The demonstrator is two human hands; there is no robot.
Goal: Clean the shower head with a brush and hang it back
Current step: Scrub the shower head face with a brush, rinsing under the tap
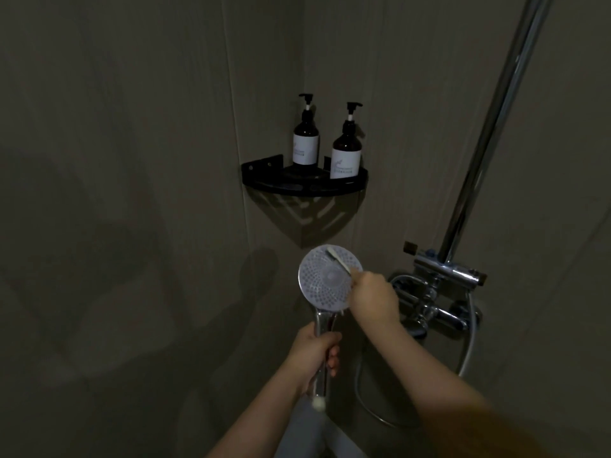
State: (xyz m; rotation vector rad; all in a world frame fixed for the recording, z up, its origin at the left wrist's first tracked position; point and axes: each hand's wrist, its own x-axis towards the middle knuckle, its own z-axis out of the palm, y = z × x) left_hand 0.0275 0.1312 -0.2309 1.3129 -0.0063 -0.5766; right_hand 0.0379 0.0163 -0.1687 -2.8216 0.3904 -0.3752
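Head view: the left hand (312,353) gripped the chrome handle of the shower head (325,280), its fingers (333,357) curled round it, and held the round spray face upright and turned toward the camera, low in the tiled corner. The right hand (373,297) pinched a small pale brush (339,259) whose bristle end lay on the upper right of the spray face. Behind stood two dark pump bottles (325,143) on a black corner shelf (304,185), with the chrome mixer valve (443,292), riser pipe (489,133) and hose (471,342) at right.
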